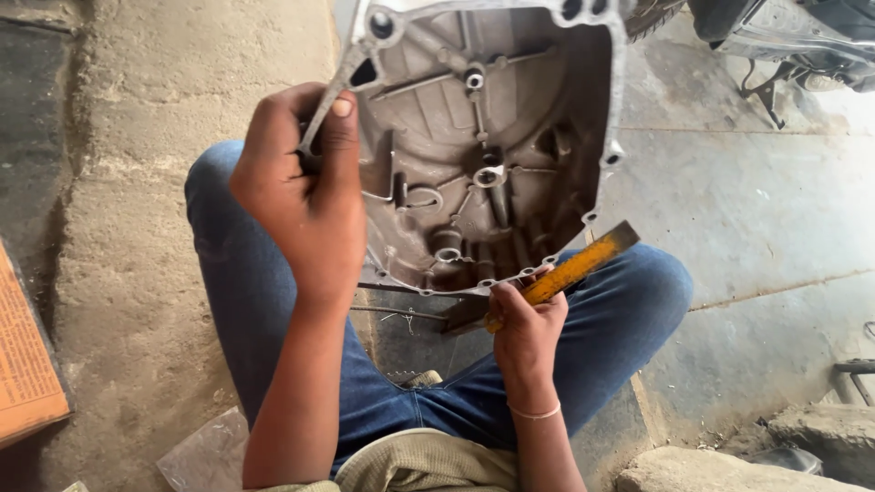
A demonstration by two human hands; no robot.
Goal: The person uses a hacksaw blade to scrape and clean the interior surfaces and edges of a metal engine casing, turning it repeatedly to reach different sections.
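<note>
**Engine cover held over the lap, yellow tool at its lower rim**

Nearest to me is the khaki shirt hem (428, 465) at the bottom of the view, and just beyond it the blue jeans (602, 319) of a person sitting cross-legged on the concrete floor (756, 219). Above the knees stands the cast-metal engine cover (483, 146), propped nearly upright with its hollow inner side facing the person, ribs, bosses and bolt holes all in view. It is the landmark here.

At the cover's left rim, the left hand (305, 196) grips the edge: the fingers are curled tight around the flange, with the thumb (342, 128) pressed flat against the metal on the near side. At the cover's lower rim, the right hand (524, 328) is closed around a yellow flat tool (570, 269), its fingers wrapped about the handle end; the dark blade end sticks out up and to the right, lying close along the rim. Whether it touches the rim I cannot tell.

The cover looks stiff and fairly heavy, a rigid casting that will not flex, probably oily and so a bit slippery. I judge the thick outer flange the safest place to hold it; the thin inner ribs look less suited.

To the cover's upper right, part of a motorcycle stand (766, 91) shows. Far to its left lies an orange cardboard piece (23, 364).
</note>
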